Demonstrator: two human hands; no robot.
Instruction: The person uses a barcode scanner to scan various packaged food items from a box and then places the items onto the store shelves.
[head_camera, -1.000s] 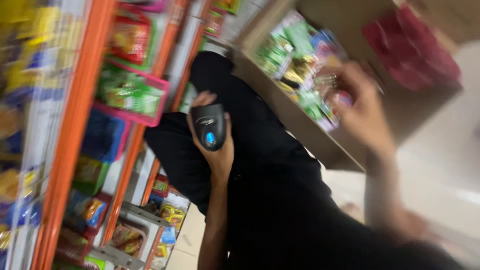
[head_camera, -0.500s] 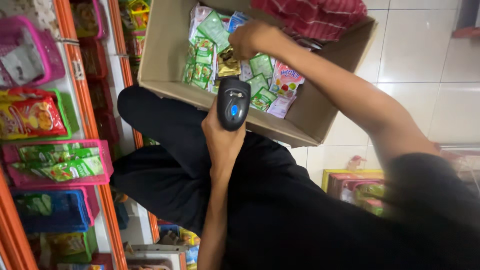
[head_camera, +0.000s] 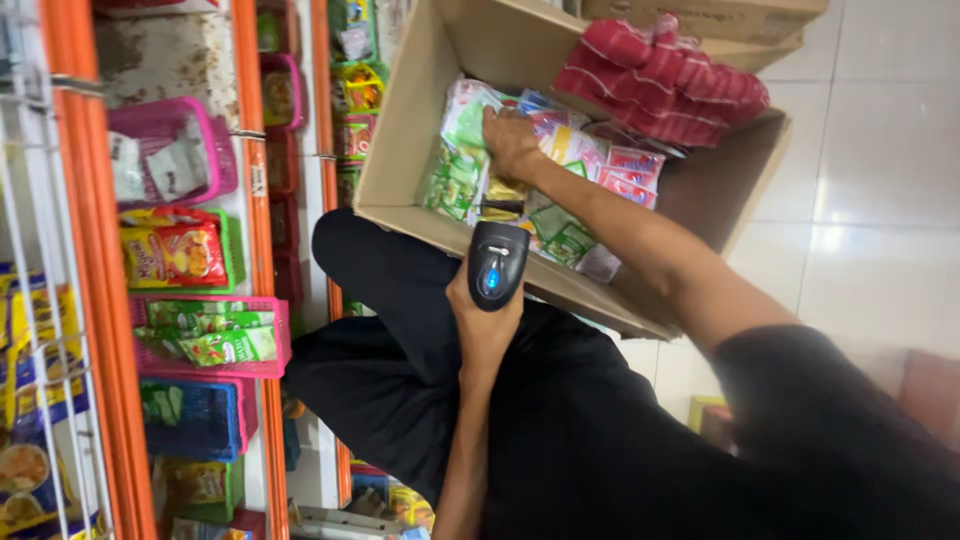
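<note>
Two hands at work. Left hand (head_camera: 483, 325) wrapped around one black scanner (head_camera: 497, 264), its blue light facing up, held over the lap just at the near wall of the box (head_camera: 400, 130). Right hand (head_camera: 512, 143) reaches down into the box, fingers curled onto the sachets (head_camera: 560, 150); whether it pinches one or only presses on them, cannot tell. One open cardboard box, resting against the knees in black trousers (head_camera: 400, 330). Sachets inside: many, overlapping, green, pink and gold ones mixed, too jumbled to count. One red striped cloth (head_camera: 660, 80) bunched at the far corner of the box. Orange shelves (head_camera: 255, 250) stand to the left, carrying two pink baskets (head_camera: 175, 140) and one blue basket (head_camera: 190, 420) with packets. White tile floor (head_camera: 880, 200) to the right.
</note>
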